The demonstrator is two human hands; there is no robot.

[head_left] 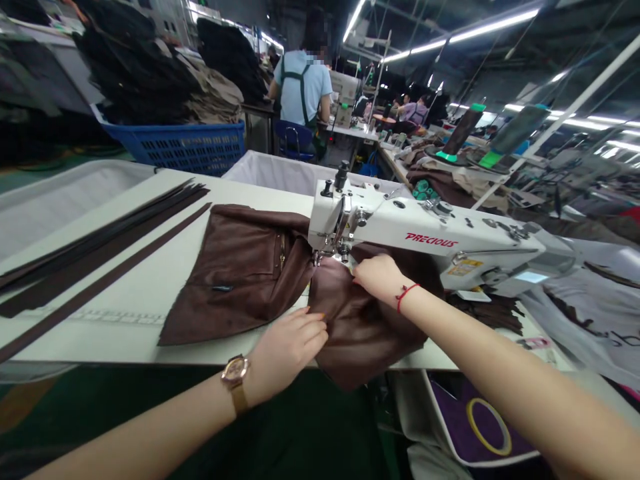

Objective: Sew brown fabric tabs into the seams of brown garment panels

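A white sewing machine [400, 223] stands over brown leather. Under its presser foot passes a brown leather piece [370, 340], its lower part hanging over the table's front edge. My left hand [293, 343], with a watch on the wrist, lies with fingers stretched out on that piece's left edge, in front of the needle. Right of the presser foot, my right hand [379, 277] is closed on the leather, fingers curled and fingertips partly hidden. A second brown leather panel [225, 273] with a zipped pocket [277, 253] spreads left of the needle.
Dark leather strips [105, 243] lie on the white table [125, 340] at left. Behind stands a blue basket [185, 147] of dark material. Thread cones [457, 137] rise at right. A tape roll [489, 427] sits in a tray below. A person [303, 87] works farther back.
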